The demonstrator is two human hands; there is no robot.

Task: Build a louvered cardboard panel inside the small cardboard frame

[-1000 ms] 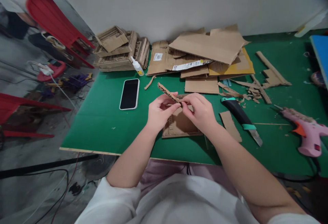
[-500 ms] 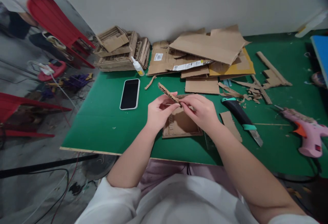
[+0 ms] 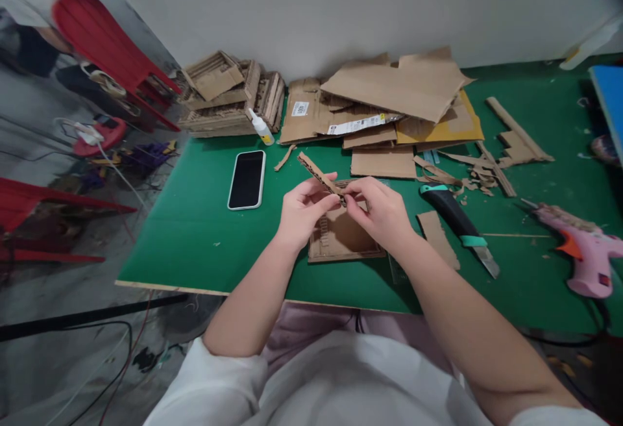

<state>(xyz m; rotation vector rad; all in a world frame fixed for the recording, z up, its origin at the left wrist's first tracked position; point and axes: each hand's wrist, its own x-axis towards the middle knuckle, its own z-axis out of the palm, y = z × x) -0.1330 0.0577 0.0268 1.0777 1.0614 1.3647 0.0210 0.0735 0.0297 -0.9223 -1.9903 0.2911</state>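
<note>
A narrow cardboard strip [image 3: 314, 169] with its corrugated edge showing is pinched between both hands, slanting up to the left. My left hand [image 3: 304, 212] is closed on its middle, thumb and fingers pressed together. Close beside it, my right hand [image 3: 382, 212] pinches the strip's lower right end, which the fingertips partly hide. Beneath the hands, a shallow cardboard tray [image 3: 348, 258] with low walls lies on the green table; a ribbed piece of cardboard shows inside it on the left. The hands cover much of its far side.
A phone [image 3: 246, 180] lies left, a glue bottle [image 3: 263, 128] behind it. Cardboard frames [image 3: 219, 114] and sheets [image 3: 394, 85] are piled along the wall. To the right lie a utility knife [image 3: 460, 228] with its blade out, scraps, and a pink glue gun [image 3: 588, 250]. A person sits far left.
The strip has turned slightly in my fingers, its upper left end shifting a little up and left. Both hands stay almost in place over the tray.
</note>
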